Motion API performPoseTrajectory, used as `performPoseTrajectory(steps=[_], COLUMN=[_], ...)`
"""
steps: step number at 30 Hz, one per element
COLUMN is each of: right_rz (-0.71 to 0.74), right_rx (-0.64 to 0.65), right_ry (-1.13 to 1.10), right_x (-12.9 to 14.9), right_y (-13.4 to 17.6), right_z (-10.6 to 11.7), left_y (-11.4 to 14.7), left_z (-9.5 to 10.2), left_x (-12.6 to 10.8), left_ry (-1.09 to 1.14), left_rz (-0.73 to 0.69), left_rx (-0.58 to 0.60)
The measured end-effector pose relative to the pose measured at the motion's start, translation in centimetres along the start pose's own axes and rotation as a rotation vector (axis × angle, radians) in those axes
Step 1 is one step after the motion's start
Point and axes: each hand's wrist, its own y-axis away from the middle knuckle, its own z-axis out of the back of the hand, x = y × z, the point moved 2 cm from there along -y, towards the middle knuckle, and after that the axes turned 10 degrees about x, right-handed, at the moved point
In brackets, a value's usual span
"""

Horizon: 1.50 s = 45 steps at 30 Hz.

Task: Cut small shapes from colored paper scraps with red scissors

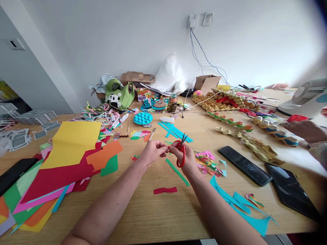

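Over the middle of the table, my left hand (pixel 155 149) is closed in a pinch, its fingertips meeting those of my right hand. A small red piece, seemingly paper, barely shows between them. My right hand (pixel 186 158) keeps red-handled scissors (pixel 182 149) in its grip, dark blades pointing up and away from me. Beneath the hands lie a green paper strip (pixel 177 172) and a red paper strip (pixel 165 190). Tiny red and green cutouts (pixel 135 158) rest left of my left hand. Blue paper strips (pixel 173 131) lie crossed just beyond.
Coloured paper sheets (pixel 74 143) pile up on the left. Paper scraps (pixel 206 161), a phone (pixel 245 165) and a black tablet (pixel 293 190) lie to the right. Another person's hand (pixel 306 131) reaches in near painted egg-carton strips (pixel 278 131). A white fan (pixel 306 95) stands behind.
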Motion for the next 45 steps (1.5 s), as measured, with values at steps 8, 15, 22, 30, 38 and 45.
performPoseTrajectory(steps=[8, 15, 22, 30, 38, 45], right_rz=[-0.150, -0.158, -0.169, -0.199, -0.197, -0.216], right_rx=[0.260, 0.307, 0.321, 0.289, 0.291, 0.296], right_ry=[0.159, 0.193, 0.181, 0.171, 0.177, 0.166], right_x=[-1.0, -1.5, -1.7, -1.4, -1.5, -1.4], right_y=[0.6, 0.7, 0.7, 0.6, 0.6, 0.6], right_z=[-0.8, -1.1, -1.1, -1.2, -1.0, -0.9], left_y=[0.1, 0.1, 0.0, 0.3, 0.5, 0.4], left_z=[0.8, 0.6, -0.1, -0.8, -0.8, -0.8], left_x=[-1.0, -0.9, -0.4, -0.3, -0.2, -0.1], left_ry=[0.073, 0.070, 0.194, 0.281, 0.273, 0.275], left_rz=[-0.096, -0.094, -0.101, -0.094, -0.118, -0.128], left_rx=[-0.104, -0.119, -0.205, -0.210, -0.210, -0.216])
